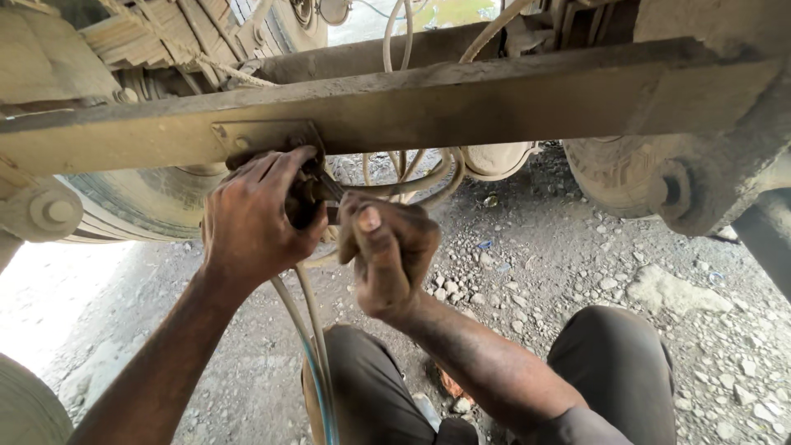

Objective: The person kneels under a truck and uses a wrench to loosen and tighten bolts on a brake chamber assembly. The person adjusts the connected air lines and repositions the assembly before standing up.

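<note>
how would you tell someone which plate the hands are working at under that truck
Find the long dusty beam running across the top of the view. On its face near the left end sits a small flat bracket plate with bolt heads, just above the left hand, with the right hand beside it. It is the only plate on the beam with pale hoses looping out beneath it.
</note>
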